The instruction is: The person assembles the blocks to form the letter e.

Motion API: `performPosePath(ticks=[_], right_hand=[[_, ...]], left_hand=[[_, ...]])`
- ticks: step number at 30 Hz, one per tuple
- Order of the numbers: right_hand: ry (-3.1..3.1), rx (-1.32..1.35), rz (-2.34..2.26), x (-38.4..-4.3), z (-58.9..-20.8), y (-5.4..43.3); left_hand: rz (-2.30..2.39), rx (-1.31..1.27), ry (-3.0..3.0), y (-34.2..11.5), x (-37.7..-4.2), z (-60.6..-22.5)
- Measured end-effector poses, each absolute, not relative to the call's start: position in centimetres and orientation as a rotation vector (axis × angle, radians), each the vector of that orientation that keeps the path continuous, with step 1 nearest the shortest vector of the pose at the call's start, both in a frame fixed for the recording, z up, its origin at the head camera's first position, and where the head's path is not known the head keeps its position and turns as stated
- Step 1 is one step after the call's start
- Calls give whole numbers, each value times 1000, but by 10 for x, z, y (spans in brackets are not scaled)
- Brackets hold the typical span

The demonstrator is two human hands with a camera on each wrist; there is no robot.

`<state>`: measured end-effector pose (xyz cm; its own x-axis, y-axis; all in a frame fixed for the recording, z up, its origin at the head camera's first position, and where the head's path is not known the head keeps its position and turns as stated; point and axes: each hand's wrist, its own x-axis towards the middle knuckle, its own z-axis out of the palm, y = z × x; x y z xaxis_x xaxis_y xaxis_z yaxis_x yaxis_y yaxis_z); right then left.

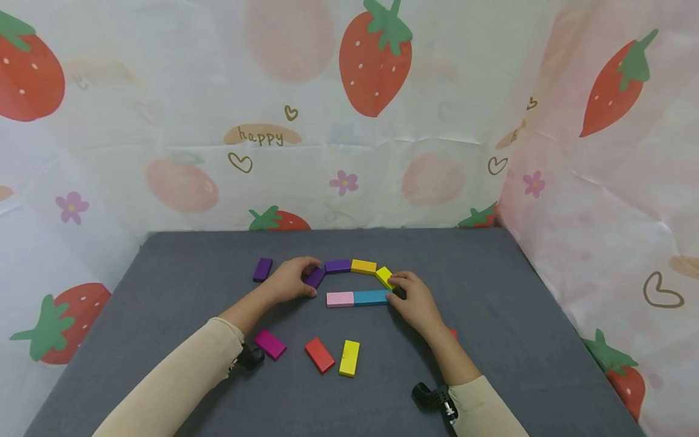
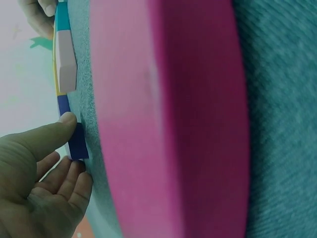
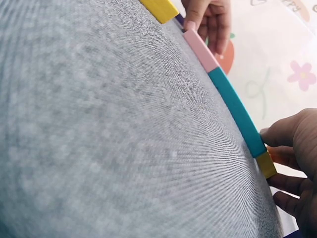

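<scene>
My left hand [image 1: 289, 279] pinches a purple block [image 1: 315, 278] between thumb and fingers; in the left wrist view the same purple block [image 2: 78, 143] stands between thumb and fingertips. A second purple block [image 1: 338, 266] and an orange-yellow block [image 1: 363, 267] continue the curved row to the right. At its right end a yellow block [image 1: 384, 277] is held by my right hand [image 1: 417, 303], the thumb beside the blue strip [image 1: 371, 297]. A pink block [image 1: 340, 300] adjoins that strip's left end. Something dark under the right palm is mostly hidden.
A loose purple block [image 1: 263, 269] lies left of the left hand. Nearer the front lie a magenta block [image 1: 270, 345], a red block [image 1: 319, 355] and a yellow block [image 1: 349, 358]. A bit of red [image 1: 454, 333] shows behind the right wrist. Grey cloth [image 1: 519, 340] covers the table.
</scene>
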<state>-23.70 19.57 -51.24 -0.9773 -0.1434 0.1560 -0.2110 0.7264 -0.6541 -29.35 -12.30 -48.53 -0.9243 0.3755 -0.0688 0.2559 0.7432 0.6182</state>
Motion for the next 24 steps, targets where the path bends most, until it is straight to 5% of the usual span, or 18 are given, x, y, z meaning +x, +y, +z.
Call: performPosePath(ticks=[24], right_hand=[[-2838,282,1103,-236,-508,195]], left_hand=[[941,512,2747,-123,-293,-484]])
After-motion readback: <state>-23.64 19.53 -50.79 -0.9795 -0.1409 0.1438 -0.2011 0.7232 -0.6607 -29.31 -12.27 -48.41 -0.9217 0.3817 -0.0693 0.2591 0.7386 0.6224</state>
